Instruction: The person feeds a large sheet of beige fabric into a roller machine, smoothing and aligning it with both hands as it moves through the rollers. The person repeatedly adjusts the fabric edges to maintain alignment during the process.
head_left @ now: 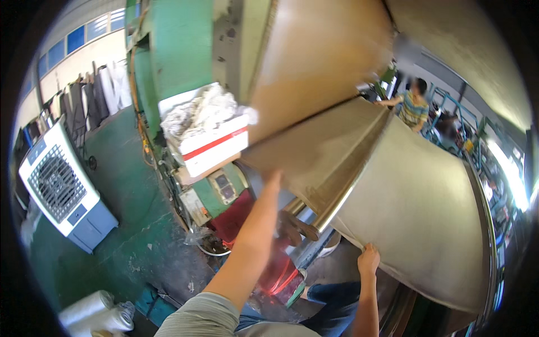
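A wide sheet of beige fabric [415,219] stretches over a shiny metal roller [351,188] and slopes down to the right. My right hand [368,259] is closed on the near edge of this sheet, its fingers pinching the border. My left arm reaches forward past the roller's end. At its tip, my left hand [275,178] is blurred beside the near edge of the fabric on the roller's far side; its fingers cannot be made out. Above it rises a large brown, smooth surface [320,67].
A co-worker [414,106] in a striped shirt stands at the sheet's far end. Left of my arm, a white box [216,151] of crumpled cloth sits on the green machine [179,45]. An air cooler [64,185] and wrapped rolls [95,312] stand on the green floor.
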Available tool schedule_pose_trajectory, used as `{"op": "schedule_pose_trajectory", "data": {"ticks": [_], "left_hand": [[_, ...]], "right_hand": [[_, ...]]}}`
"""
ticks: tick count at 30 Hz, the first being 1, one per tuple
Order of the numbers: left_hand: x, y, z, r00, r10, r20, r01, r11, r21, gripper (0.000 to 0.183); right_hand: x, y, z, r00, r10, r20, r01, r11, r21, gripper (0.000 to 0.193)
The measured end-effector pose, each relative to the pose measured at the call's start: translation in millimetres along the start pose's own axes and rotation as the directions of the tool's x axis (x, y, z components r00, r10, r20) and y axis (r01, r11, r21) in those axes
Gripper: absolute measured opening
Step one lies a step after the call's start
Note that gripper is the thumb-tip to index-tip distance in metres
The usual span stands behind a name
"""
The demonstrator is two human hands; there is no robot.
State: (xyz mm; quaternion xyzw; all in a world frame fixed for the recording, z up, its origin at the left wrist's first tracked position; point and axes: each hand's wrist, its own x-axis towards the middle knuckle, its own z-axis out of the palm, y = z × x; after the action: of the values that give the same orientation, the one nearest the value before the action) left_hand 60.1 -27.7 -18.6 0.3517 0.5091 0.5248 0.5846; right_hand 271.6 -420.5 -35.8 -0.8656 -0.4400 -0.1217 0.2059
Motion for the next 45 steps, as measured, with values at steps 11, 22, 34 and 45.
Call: {"op": "schedule_pose_trajectory", "data": {"ticks": [11, 22, 34, 45], "left_hand": [[9.1, 5.6, -6.1, 0.960, 0.157, -0.231, -0.065, 0.931, 0.360, 0.014], [-16.0, 16.3, -1.1, 0.960, 0.049, -0.276, 0.016, 0.973, 0.230, 0.023], [35.3, 17.4, -15.6, 0.756, 0.156, -0.635, -0.080, 0.986, 0.147, 0.014], [49.0, 13.1, -37.1, 0.921, 0.053, -0.385, 0.006, 0.989, 0.150, 0.031]], "right_hand": [[15.3, -52.7, 5.3, 0.926, -0.377, -0.003, 0.376, 0.921, 0.099, 0.016], [12.8, 156.2, -49.6, 0.999, 0.036, -0.014, -0.038, 0.934, -0.355, 0.015], [-11.1, 29.9, 3.9, 0.965, -0.131, 0.227, 0.190, 0.946, -0.263, 0.020], [0.5, -43.9, 19.6, 0.951, -0.263, 0.161, 0.289, 0.944, -0.162, 0.014]]}}
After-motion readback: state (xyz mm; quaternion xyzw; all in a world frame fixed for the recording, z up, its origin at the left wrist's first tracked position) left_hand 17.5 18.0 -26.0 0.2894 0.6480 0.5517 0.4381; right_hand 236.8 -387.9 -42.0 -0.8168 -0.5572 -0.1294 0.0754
